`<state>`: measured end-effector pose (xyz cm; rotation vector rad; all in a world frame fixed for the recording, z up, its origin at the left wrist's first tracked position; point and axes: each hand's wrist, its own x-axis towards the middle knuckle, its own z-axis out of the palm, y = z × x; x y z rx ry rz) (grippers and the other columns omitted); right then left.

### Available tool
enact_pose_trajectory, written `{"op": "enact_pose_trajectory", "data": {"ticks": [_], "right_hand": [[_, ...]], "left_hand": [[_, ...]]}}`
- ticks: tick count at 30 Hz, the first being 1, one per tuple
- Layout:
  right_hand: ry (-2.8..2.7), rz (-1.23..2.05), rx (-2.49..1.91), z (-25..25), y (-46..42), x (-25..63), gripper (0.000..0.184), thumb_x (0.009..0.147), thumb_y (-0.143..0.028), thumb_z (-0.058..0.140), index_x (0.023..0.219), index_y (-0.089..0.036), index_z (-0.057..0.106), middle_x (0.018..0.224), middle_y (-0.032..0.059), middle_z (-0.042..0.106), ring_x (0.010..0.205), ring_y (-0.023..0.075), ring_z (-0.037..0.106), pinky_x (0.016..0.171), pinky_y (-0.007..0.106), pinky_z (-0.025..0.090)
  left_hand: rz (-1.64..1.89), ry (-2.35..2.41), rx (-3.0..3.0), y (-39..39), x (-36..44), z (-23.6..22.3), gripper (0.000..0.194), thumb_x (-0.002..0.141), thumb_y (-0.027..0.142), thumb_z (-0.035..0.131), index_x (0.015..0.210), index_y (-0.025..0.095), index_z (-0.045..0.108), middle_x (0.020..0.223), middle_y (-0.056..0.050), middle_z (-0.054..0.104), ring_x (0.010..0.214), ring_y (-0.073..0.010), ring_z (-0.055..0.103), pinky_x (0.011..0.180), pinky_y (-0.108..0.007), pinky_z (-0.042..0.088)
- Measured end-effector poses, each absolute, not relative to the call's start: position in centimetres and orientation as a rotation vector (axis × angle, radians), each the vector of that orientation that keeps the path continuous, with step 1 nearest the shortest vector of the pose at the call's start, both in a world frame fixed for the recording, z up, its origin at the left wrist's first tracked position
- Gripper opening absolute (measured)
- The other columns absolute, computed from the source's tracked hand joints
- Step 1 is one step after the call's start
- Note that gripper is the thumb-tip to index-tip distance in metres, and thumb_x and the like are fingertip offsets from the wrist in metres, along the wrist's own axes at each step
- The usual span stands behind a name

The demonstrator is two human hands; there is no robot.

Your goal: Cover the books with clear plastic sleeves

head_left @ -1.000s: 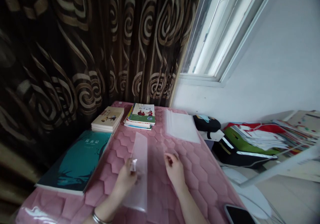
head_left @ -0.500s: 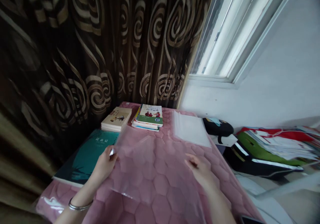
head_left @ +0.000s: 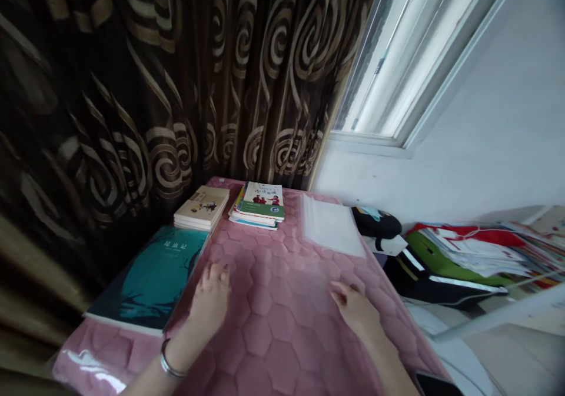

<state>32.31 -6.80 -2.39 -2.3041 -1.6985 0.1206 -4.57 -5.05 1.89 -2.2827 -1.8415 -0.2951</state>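
A clear plastic sheet [head_left: 304, 278] lies over the pink quilted table cover [head_left: 278, 337]; its edges are hard to make out. My left hand [head_left: 210, 296], a silver bangle on its wrist, is palm down with its fingers stretched out on the surface, holding nothing. On the other side, my right hand [head_left: 355, 310] has curled fingers, and the sheet's edge seems pinched between thumb and forefinger. A large teal book [head_left: 154, 272] is just left of my left hand. Beyond my right hand rests a stack of clear plastic sheets [head_left: 333, 225].
Small beige books [head_left: 203, 205] and a stack of thin colourful books [head_left: 258, 202] stand along the back, by the patterned curtain [head_left: 247, 78]. A dark phone [head_left: 436, 384] is at the lower right. Past the right edge are a black pouch [head_left: 375, 222], bags and papers [head_left: 477, 252].
My left hand has let go of the sheet's left edge and moved right, fingers now stretched out. The raised sheet has come down flat. My right hand has barely moved.
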Motion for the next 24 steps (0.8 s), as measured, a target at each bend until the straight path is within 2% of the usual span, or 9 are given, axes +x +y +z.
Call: {"op": "enact_pose_trajectory", "data": {"ticks": [4, 7, 12, 14, 17, 19, 21, 23, 24], "right_hand": [[-1.845, -0.124, -2.227, -0.2, -6.8, 28.6, 0.044, 0.091, -0.037, 0.043, 0.126, -0.018, 0.062, 0.134, 0.0165, 0.054, 0.126, 0.0307, 0.047, 0.101, 0.043, 0.039], [-1.959, -0.062, -2.174, -0.6, -6.9, 26.0, 0.053, 0.093, -0.045, 0.04, 0.139, -0.021, 0.05, 0.15, 0.0111, 0.039, 0.139, 0.0304, 0.032, 0.11, 0.048, 0.03], [-2.042, 0.114, -2.285, -2.6, -7.7, 25.2, 0.058, 0.094, -0.046, 0.037, 0.147, -0.022, 0.037, 0.155, 0.009, 0.029, 0.144, 0.0293, 0.021, 0.114, 0.056, 0.015], [-2.033, 0.152, -2.301, -2.3, -7.7, 25.4, 0.057, 0.093, -0.045, 0.04, 0.146, -0.024, 0.039, 0.155, 0.0098, 0.03, 0.143, 0.0315, 0.023, 0.112, 0.06, 0.016], [-1.982, 0.179, -2.261, -0.4, -6.1, 25.3, 0.045, 0.088, -0.041, 0.05, 0.129, -0.024, 0.058, 0.145, 0.0132, 0.046, 0.135, 0.0364, 0.038, 0.105, 0.062, 0.028], [-1.929, 0.242, -2.101, 1.3, -3.3, 24.7, 0.032, 0.086, -0.036, 0.054, 0.11, -0.022, 0.068, 0.129, 0.0133, 0.06, 0.122, 0.0331, 0.052, 0.099, 0.051, 0.039], [-1.722, 0.474, -1.928, 2.8, 0.6, 24.0, 0.023, 0.085, -0.037, 0.056, 0.098, -0.022, 0.069, 0.107, 0.0098, 0.07, 0.103, 0.0257, 0.063, 0.089, 0.038, 0.047], [-1.333, 0.719, -1.813, 3.8, 5.0, 23.2, 0.019, 0.079, -0.039, 0.065, 0.086, -0.022, 0.067, 0.089, 0.0061, 0.072, 0.093, 0.0227, 0.066, 0.08, 0.031, 0.049], [-1.259, 0.749, -1.79, 4.1, 7.2, 22.8, 0.02, 0.081, -0.04, 0.064, 0.087, -0.022, 0.066, 0.086, 0.0049, 0.071, 0.088, 0.0211, 0.067, 0.074, 0.029, 0.05]], "left_hand": [[-0.308, -1.629, -2.696, -4.2, -1.0, 2.3, 0.049, 0.092, 0.031, 0.048, 0.14, 0.023, 0.046, 0.152, -0.01, 0.038, 0.141, -0.0303, 0.032, 0.111, -0.051, 0.034], [-0.275, -1.599, -2.893, -3.4, 0.1, 1.5, 0.053, 0.092, 0.04, 0.047, 0.144, 0.028, 0.041, 0.158, -0.007, 0.025, 0.145, -0.0309, 0.02, 0.115, -0.058, 0.02], [-0.284, -1.619, -2.914, -2.5, -1.5, -0.7, 0.058, 0.093, 0.053, 0.041, 0.147, 0.032, 0.034, 0.159, -0.008, 0.02, 0.146, -0.0291, 0.016, 0.117, -0.056, 0.013], [-0.323, -1.592, -2.905, -2.3, -2.1, -1.3, 0.059, 0.093, 0.054, 0.04, 0.147, 0.033, 0.032, 0.159, -0.008, 0.019, 0.146, -0.0285, 0.016, 0.117, -0.054, 0.013], [-0.342, -1.546, -2.922, -2.2, -2.5, -1.8, 0.06, 0.093, 0.057, 0.037, 0.147, 0.033, 0.032, 0.159, -0.009, 0.019, 0.146, -0.0291, 0.016, 0.117, -0.055, 0.013], [-0.348, -1.539, -2.923, -2.2, -2.4, -2.0, 0.06, 0.093, 0.058, 0.035, 0.148, 0.034, 0.03, 0.159, -0.009, 0.018, 0.146, -0.0296, 0.015, 0.116, -0.055, 0.013], [-0.366, -1.532, -2.921, -2.1, -2.4, -2.1, 0.06, 0.093, 0.058, 0.035, 0.148, 0.034, 0.029, 0.159, -0.008, 0.017, 0.146, -0.03, 0.015, 0.116, -0.055, 0.014], [-0.391, -1.515, -2.923, -2.1, -2.4, -2.1, 0.061, 0.093, 0.058, 0.036, 0.148, 0.034, 0.028, 0.159, -0.008, 0.017, 0.146, -0.0305, 0.017, 0.116, -0.055, 0.015], [-0.4, -1.507, -2.928, -2.1, -2.4, -2.1, 0.061, 0.093, 0.058, 0.037, 0.148, 0.034, 0.028, 0.159, -0.008, 0.018, 0.146, -0.0307, 0.018, 0.116, -0.055, 0.016]]}}
